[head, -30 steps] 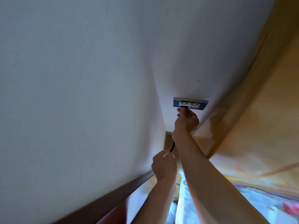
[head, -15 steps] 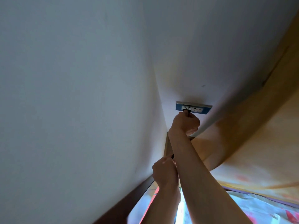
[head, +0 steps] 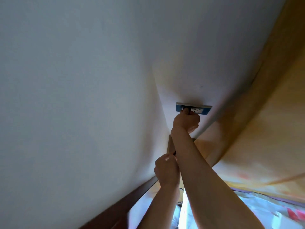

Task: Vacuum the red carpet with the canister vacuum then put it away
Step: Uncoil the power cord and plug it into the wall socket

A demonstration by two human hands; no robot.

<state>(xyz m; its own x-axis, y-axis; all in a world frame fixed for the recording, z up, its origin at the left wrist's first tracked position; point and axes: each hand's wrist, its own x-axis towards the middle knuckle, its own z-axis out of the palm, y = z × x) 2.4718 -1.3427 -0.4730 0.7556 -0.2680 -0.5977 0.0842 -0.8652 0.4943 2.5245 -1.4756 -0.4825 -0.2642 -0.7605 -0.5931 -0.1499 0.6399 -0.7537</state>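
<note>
Now the right hand (head: 186,122), pinching the plug (head: 189,113), presses closer to the outlet (head: 200,111); left hand (head: 166,171) still grips the cord (head: 174,152).

Matt painted wall (head: 82,80), glossy plastic socket plate (head: 203,111), dark polished wood trim (head: 115,210).

Pretty dim shot, the white wall (head: 74,96) is coming out flat grey-blue. Warm light is glowing through the orange fabric (head: 264,129) on the right, and the pale cloth (head: 247,210) at the bottom is blowing out to white. The wide lens is bending the wall corner into a curve. Everything is looking soft, the outlet (head: 200,110) is smearing, and the left hand (head: 166,172) and right hand (head: 186,121) are sitting in shade.
</note>
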